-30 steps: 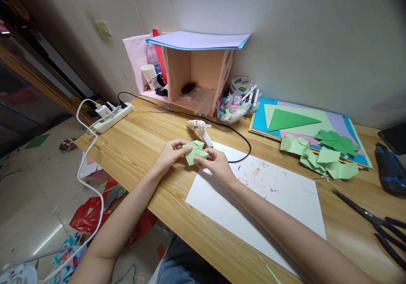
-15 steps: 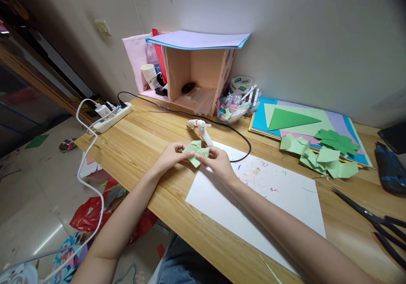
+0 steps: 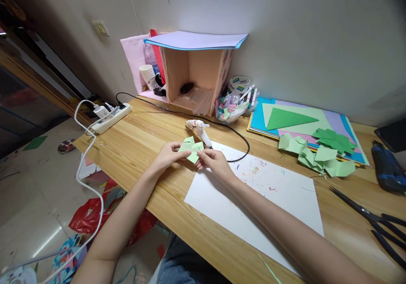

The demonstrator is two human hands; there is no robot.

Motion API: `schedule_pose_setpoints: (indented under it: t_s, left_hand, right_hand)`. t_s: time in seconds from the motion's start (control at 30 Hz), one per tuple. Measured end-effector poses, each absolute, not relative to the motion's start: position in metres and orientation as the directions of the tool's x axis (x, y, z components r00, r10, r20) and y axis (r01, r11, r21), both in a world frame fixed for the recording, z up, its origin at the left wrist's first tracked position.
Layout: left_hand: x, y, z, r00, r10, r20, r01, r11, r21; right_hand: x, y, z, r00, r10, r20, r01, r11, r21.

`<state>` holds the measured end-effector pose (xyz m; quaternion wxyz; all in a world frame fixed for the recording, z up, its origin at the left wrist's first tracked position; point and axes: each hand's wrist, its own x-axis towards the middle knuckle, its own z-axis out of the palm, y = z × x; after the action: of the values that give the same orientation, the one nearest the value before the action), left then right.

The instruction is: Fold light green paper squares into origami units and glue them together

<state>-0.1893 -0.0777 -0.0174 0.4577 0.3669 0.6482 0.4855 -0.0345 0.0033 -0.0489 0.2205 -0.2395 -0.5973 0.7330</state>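
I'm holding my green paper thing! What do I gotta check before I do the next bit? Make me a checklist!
1. Green paper held in both hands: ok. The left hand and right hand both grip it.
2. Scissors away from your fingers: ok. They lie well off to the right.
3. Glue gun cool: cannot tell. It's just beyond the paper, and heat doesn't show.
4. White sheet clean: not ok. It has coloured marks.
5. Floor tidy: not ok. Scraps and a red plastic piece lie there.
6. Folds neat: cannot tell. They're too small to judge.
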Motion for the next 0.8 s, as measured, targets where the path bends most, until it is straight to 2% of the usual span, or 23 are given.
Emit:
schedule_pose_setpoints:
  t_s: [0.33, 0.5, 0.8]
  left_hand:
    - [-0.1898, -0.0784, -0.0227, -0.289, 0.907, -0.305, -0.029, 0.310, 0.950]
    - [-0.1892, -0.0793, -0.0220, -0.249, 0.915, -0.318, -0.038, 0.319, 0.947]
    - [-0.1867, -0.0795, -0.0221, -0.230, 0.956, -0.181, 0.125, 0.213, 0.969]
  right_hand:
    - [-0.0344, 0.0038, -0.0466, -0.771, 0.633, -0.070, 0.030, -0.073, -0.997]
    - [-0.0350, 0.0021, -0.0498, -0.763, 0.642, -0.082, 0.047, -0.071, -0.996]
    - [-0.0355, -0.0020, -0.0437, -0.720, 0.689, -0.078, 0.107, 0.000, -0.994]
